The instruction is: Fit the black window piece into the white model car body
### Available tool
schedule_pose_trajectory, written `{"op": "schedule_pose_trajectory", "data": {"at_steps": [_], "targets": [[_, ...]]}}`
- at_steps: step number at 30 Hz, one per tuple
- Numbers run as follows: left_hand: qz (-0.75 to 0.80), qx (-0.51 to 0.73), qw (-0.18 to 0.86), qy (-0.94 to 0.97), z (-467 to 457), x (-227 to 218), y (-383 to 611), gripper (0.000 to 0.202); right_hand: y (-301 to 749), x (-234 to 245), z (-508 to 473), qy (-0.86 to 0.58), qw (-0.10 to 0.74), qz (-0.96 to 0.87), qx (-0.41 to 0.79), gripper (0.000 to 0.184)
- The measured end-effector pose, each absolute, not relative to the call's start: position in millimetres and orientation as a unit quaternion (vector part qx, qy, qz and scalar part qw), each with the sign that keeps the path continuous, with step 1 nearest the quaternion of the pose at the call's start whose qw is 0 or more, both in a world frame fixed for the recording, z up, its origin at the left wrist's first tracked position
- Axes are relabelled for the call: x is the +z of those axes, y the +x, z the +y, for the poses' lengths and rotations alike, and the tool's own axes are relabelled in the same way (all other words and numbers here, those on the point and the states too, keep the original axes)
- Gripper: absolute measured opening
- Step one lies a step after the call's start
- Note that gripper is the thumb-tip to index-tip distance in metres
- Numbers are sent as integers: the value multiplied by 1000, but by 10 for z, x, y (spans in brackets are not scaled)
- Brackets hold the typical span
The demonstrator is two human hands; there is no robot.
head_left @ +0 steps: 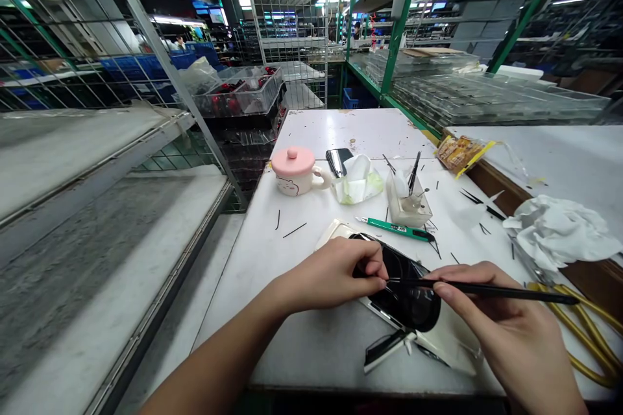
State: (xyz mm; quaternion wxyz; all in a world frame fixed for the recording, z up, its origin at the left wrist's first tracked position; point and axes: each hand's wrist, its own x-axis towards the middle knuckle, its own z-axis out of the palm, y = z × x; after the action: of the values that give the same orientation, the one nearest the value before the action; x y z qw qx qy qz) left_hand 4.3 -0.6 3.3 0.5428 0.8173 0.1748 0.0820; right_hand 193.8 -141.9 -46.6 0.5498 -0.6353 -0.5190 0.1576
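My right hand [516,324] is closed around a pair of black tweezers [487,288], held nearly level with the tips pointing left. Those tips meet the fingers of my left hand [348,272], which is closed in a pinch; whatever lies between its thumb and finger is too small to make out. Beneath both hands is a glossy black curved panel [421,311] with a rounded end, resting on a cream-coloured piece [452,337] on the white table [292,356]. Black and white strips [384,350] lie at its near side. Behind it is a green utility knife [396,228].
A lidded pink mug [293,172], phone [337,159], tissue pack [357,185] and tool holder [409,204] stand farther back. To the right are crumpled white cloth [564,227] and a yellow-handled tool [584,331]. Metal shelving [160,142] borders the left.
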Motion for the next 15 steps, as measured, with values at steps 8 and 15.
{"op": "schedule_pose_trajectory", "data": {"at_steps": [8,15], "targets": [[173,87,545,816,-6,-1,39,32,1914,-464,-1412,-640,552,-508,163,13],[164,82,546,817,8,8,36,30,1936,-459,-1422,-616,555,-535,160,6]]}}
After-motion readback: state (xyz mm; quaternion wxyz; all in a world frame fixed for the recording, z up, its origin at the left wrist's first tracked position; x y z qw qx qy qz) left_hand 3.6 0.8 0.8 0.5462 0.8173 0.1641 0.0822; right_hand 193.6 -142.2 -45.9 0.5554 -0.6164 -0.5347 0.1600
